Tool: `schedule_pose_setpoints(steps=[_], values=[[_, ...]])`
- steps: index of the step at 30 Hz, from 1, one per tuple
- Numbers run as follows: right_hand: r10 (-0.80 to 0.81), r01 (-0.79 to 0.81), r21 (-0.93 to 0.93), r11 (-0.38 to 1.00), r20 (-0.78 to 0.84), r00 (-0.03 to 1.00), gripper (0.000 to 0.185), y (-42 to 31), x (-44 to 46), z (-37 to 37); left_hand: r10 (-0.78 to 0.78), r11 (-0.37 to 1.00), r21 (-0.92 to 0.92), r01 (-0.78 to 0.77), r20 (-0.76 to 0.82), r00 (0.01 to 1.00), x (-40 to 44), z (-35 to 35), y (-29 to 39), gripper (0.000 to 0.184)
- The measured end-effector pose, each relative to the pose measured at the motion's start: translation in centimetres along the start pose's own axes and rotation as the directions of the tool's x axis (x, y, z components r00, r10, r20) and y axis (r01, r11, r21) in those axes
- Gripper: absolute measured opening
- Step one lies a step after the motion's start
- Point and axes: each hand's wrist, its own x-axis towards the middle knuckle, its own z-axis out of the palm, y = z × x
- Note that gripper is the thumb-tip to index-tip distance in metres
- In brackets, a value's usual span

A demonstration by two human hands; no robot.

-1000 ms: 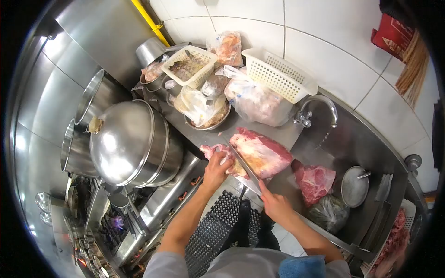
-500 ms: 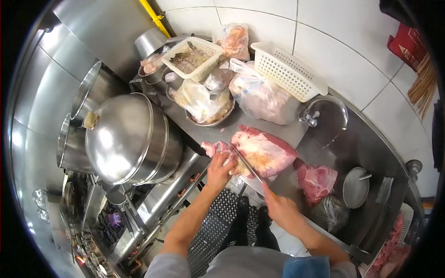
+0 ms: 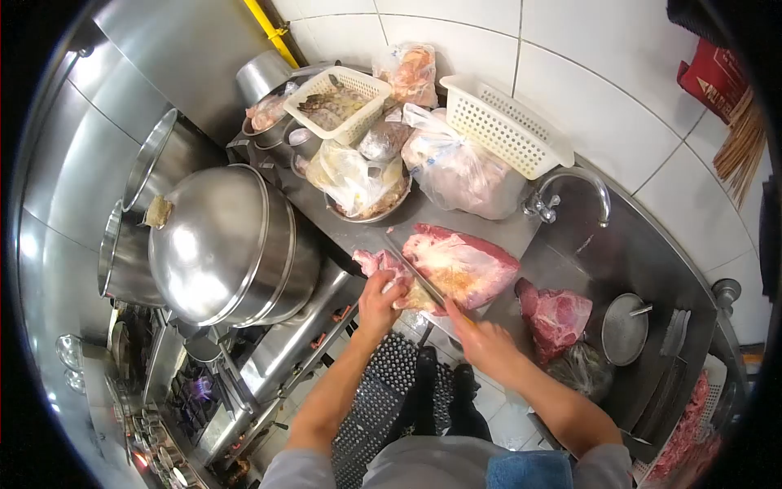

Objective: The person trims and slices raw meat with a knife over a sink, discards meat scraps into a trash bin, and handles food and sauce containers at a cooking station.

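A large slab of raw meat [image 3: 468,265], pink with pale fat, lies on the steel counter [image 3: 350,232]. My right hand [image 3: 482,338] is closed round the handle of a long knife [image 3: 419,281]. Its blade runs up and left along the slab's left side, between the main slab and a smaller flap of meat [image 3: 375,261]. With bent fingers, my left hand [image 3: 381,300] grips that flap on the near left side. How deep the blade sits in the meat I cannot tell.
Behind the slab are bagged meat [image 3: 464,171], a white basket of shrimp [image 3: 338,106] and an upright white basket [image 3: 509,130]. The sink on the right has a tap [image 3: 570,191], another meat piece [image 3: 558,318] and a strainer [image 3: 626,330]. A big domed pot [image 3: 216,244] stands left.
My right hand has pushed the knife forward and left, so its tip reaches past the slab's far left edge. My left hand has shifted slightly left and nearer. The slab has moved slightly.
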Motion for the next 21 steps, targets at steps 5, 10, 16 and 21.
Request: schedule_pose_setpoints(steps=[5, 10, 16, 21], values=[[0.068, -0.062, -0.057, 0.996, 0.122, 0.990, 0.069, 0.8, -4.5, -0.4, -0.041, 0.997, -0.066, 0.039, -0.030, 0.999, -1.8, 0.9, -0.7, 0.031], [-0.032, 0.032, 0.015, 0.999, -0.056, 0.998, 0.073, 0.2, 2.9, 2.4, -0.048, 0.998, -0.029, 0.047, -0.027, 0.998, -1.9, 0.4, -0.7, 0.032], [0.094, -0.088, -0.052, 0.995, 0.141, 0.986, 0.063, 1.8, -8.5, -0.1, -0.181, 0.971, -0.170, 0.169, -0.063, 0.981, -1.8, 0.0, -1.7, 0.028], [-0.005, 0.002, 0.129, 0.992, 0.021, 1.000, 0.061, 1.2, -11.5, -2.2, -0.310, 0.912, -0.301, 0.278, -0.062, 0.949, -1.9, -0.5, -1.8, 0.025]])
